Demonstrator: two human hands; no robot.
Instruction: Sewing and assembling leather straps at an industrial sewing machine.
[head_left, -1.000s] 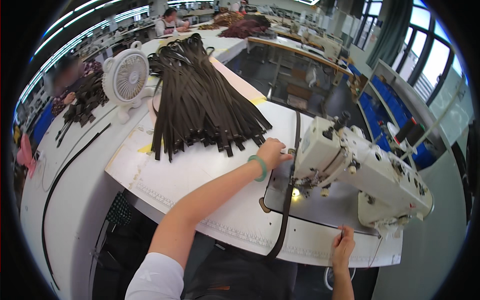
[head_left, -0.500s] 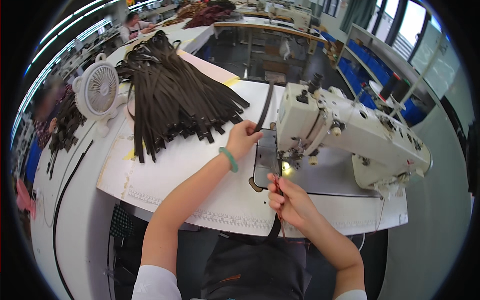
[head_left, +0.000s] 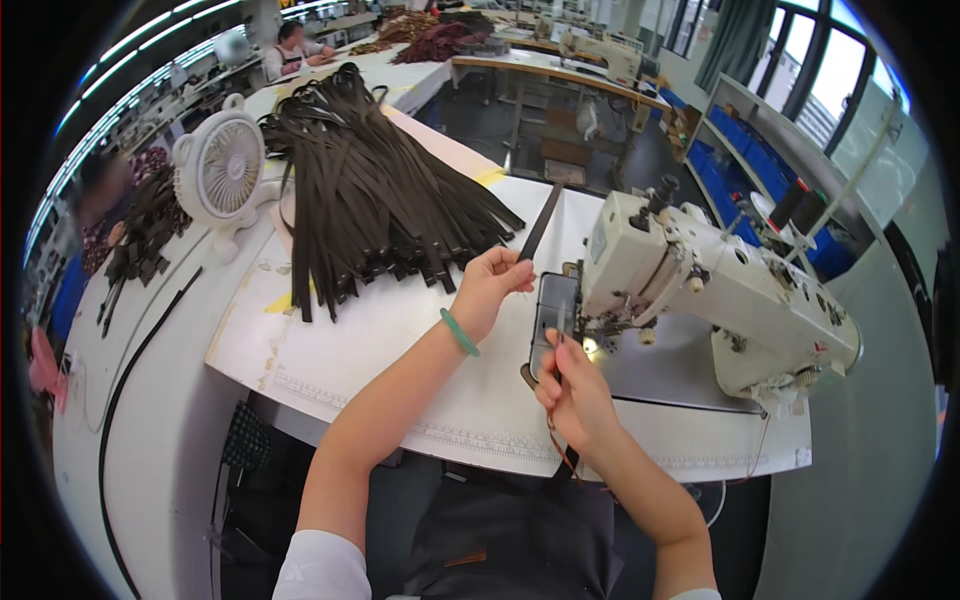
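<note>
Standing toward the left is a white desk fan (head_left: 236, 172), and beside it a large heap of dark brown straps (head_left: 370, 210) lies on the white table (head_left: 330, 350). Next, the left hand (head_left: 488, 292), below which a green bangle (head_left: 457, 331) is worn, has thumb and fingers pinched together on one dark strap (head_left: 545, 220), which extends from this grip toward the table's far edge. Then comes the right hand (head_left: 578, 392), its fingers curled nearly closed beside the off-white sewing machine (head_left: 740, 283); a thin reddish-brown cord (head_left: 553, 440) hangs below them, but what they hold I cannot tell.
</note>
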